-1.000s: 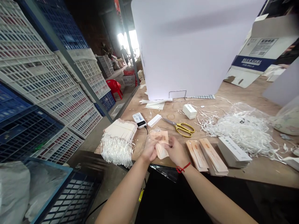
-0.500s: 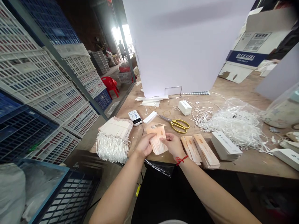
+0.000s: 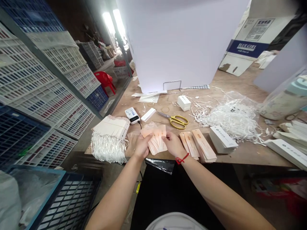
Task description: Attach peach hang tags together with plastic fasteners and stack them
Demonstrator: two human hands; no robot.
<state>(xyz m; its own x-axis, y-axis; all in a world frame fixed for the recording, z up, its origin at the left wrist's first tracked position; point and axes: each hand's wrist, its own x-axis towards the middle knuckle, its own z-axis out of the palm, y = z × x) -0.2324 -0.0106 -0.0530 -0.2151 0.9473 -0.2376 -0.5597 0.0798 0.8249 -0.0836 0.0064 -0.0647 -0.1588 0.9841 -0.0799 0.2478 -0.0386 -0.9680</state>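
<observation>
Pinched between the left hand [image 3: 142,147] and the right hand [image 3: 174,144], the peach paper tags [image 3: 155,139] had fanned wider than a moment before; yellow-handled scissors [image 3: 176,121] lay just beyond the grip.

Yellow-handled scissors [image 3: 177,122] — red plastic chair [image 3: 105,80], stacked crates [image 3: 48,80]

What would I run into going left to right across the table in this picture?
Tag bundle → power bank → scissors → white box → white shreds
</observation>
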